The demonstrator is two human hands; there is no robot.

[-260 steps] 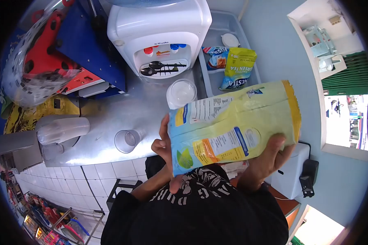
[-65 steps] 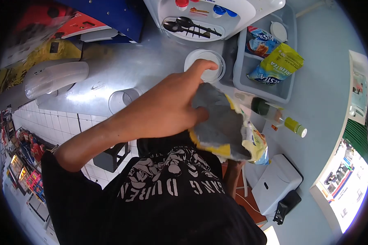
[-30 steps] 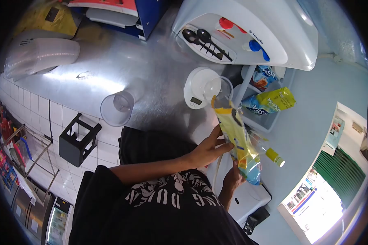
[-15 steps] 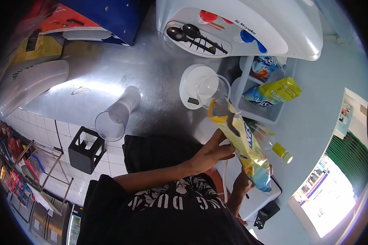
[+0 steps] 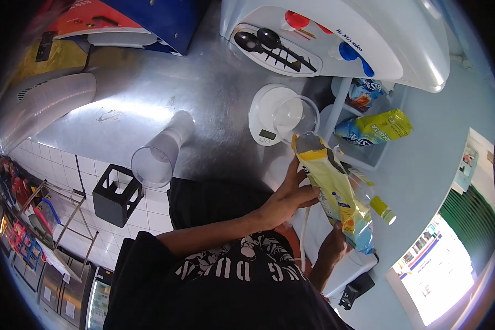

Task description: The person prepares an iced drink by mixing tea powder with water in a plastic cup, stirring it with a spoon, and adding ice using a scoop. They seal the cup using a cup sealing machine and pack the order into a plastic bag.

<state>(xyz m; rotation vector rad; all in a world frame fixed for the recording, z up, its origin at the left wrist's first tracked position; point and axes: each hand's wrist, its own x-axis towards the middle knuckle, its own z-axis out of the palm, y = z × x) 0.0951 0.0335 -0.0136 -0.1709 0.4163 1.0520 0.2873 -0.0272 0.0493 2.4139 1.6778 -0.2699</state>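
Observation:
A yellow foil pouch (image 5: 335,190) of drink powder is in both hands, its torn mouth pointing at a clear plastic cup (image 5: 305,113). My left hand (image 5: 286,199) grips the pouch's side near that open end. My right hand (image 5: 334,246) holds the pouch's lower end, with some fingers hidden behind the foil. The cup stands on a white kitchen scale (image 5: 265,104) with a small display. Partly behind the pouch lies a clear bottle with a yellow-green cap (image 5: 383,210).
Stacked clear cups (image 5: 157,157) lie near the steel counter's (image 5: 143,88) front edge. A grey bin (image 5: 377,157) holds a green tea pouch (image 5: 377,127) and another pouch. Behind is a Miyako dispenser (image 5: 390,44) with black spoons (image 5: 269,47) on its tray. A black crate (image 5: 117,195) is at left.
The pouch has turned slightly, showing more of its yellow face, and both hands have shifted with it. The whole view has moved a little.

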